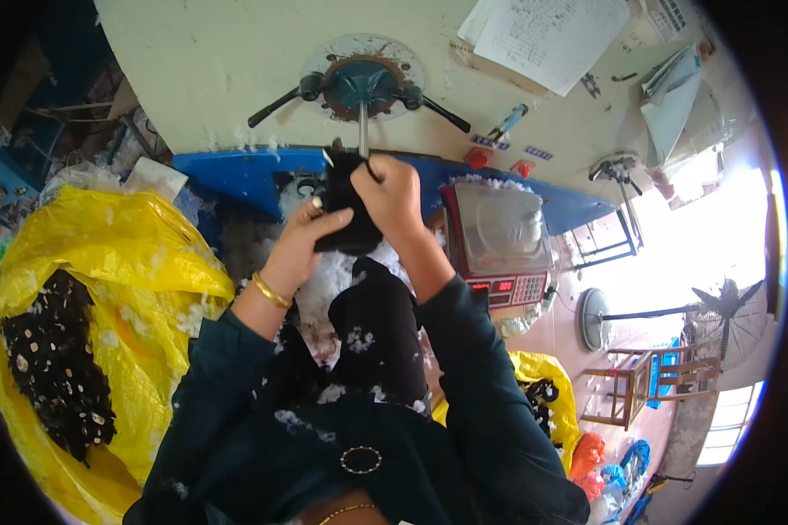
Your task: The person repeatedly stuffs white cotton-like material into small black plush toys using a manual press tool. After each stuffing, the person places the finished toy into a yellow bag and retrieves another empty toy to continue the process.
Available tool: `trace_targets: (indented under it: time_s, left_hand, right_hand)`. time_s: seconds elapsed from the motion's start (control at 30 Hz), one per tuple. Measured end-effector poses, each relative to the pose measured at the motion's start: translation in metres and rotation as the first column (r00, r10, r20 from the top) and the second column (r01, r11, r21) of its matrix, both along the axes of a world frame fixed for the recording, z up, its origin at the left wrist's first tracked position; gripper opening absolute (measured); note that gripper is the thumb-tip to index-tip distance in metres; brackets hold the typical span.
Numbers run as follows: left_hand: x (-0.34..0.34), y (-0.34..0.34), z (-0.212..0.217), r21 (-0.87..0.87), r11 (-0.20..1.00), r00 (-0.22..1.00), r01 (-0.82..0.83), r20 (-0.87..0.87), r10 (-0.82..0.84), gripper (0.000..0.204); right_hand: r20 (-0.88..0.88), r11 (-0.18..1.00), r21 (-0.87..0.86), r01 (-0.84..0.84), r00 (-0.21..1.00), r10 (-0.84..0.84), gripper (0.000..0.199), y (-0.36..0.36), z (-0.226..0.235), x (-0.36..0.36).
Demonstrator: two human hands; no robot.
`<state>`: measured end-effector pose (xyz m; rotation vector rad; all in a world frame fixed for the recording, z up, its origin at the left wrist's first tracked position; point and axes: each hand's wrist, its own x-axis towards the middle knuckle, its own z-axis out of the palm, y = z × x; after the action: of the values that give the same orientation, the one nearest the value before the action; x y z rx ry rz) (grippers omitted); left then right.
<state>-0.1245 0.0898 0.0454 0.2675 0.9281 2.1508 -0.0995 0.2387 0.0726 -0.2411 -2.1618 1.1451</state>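
Observation:
Both my hands hold a black fabric piece (348,210) up against a thin metal nozzle (362,131) that comes down from a round teal fitting (362,80) on the cream machine panel. My left hand (305,238), with a ring and a gold bangle, grips the fabric's lower left side. My right hand (396,194) pinches its upper right edge at the nozzle. White fluffy filling (333,273) lies in the blue trough (236,171) just below the fabric.
A big yellow plastic bag (140,262) at my left holds black spotted fabric pieces (54,363). A digital scale (502,238) with a red display stands at the right. Papers (556,35) lie on the panel. A standing fan (725,317), wooden stool (626,389) and another yellow bag (547,398) are at the right.

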Motion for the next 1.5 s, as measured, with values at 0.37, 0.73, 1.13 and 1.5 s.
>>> trace_targets:
  time_s: [0.37,0.73,1.13,1.5]
  left_hand:
    - [-0.021,-0.008,-0.033,0.058,0.975,0.973,0.216,0.073,-0.219,0.018]
    - [0.029,0.023,-0.02,-0.074,0.992,0.994,-0.102,-0.049,0.098,0.019]
    - [0.046,0.021,0.034,-0.188,0.973,0.899,-0.134,-0.436,0.04,0.034]
    - [0.03,0.006,0.017,-0.237,0.971,0.987,-0.016,-0.156,-0.022,0.049]
  right_hand:
    - [-0.06,0.838,-0.431,-0.335,0.937,0.344,0.032,0.017,-0.021,0.022]
    - [0.232,0.933,0.091,-0.348,0.919,0.32,0.037,0.045,0.015,0.05]
    - [0.187,0.818,-0.424,-0.388,0.847,0.498,0.058,0.046,0.022,0.052]
    - [0.107,0.831,-0.26,-0.491,0.841,0.53,0.074,0.026,-0.006,0.058]
